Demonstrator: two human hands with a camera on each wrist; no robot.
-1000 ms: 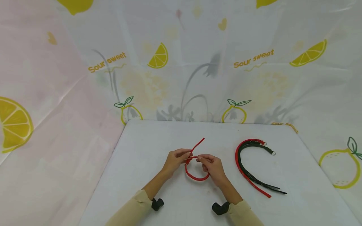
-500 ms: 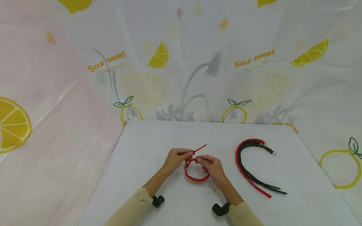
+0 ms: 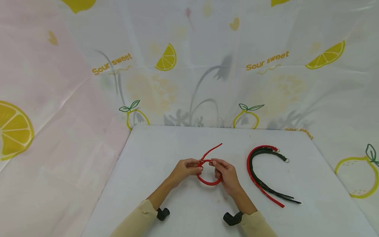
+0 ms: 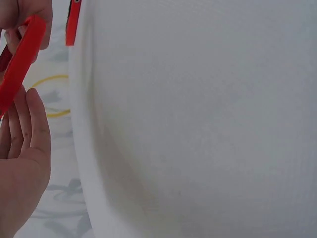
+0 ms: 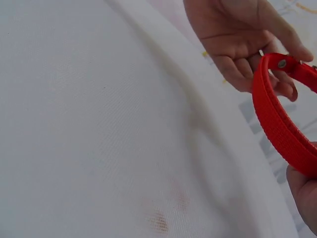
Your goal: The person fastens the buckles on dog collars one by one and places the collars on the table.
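Note:
A red pet collar (image 3: 209, 183), bent into a loop, is held above the table between both hands. At the loop's left side, my left hand (image 3: 184, 171) pinches it close by the small metal buckle (image 3: 202, 161). The strap's thin free end (image 3: 214, 148) sticks up and away to the right. With thumb and forefinger, my right hand (image 3: 228, 174) pinches the far side of the loop. A metal rivet (image 5: 282, 63) shows on the collar in the right wrist view. The left wrist view catches the red band (image 4: 22, 64) and part of the left hand (image 4: 22, 178) at its edge.
Right of the hands, another red collar (image 3: 248, 168) and several black collars (image 3: 260, 182) lie curved together, metal rings at their far ends. They rest on a white-covered table (image 3: 154, 144). Behind it hangs a lemon-print cloth (image 3: 189, 85).
The hands and collar have shifted slightly right. The left fingers have moved from the strap's free end down to the loop beside the buckle, and the free end now points higher.

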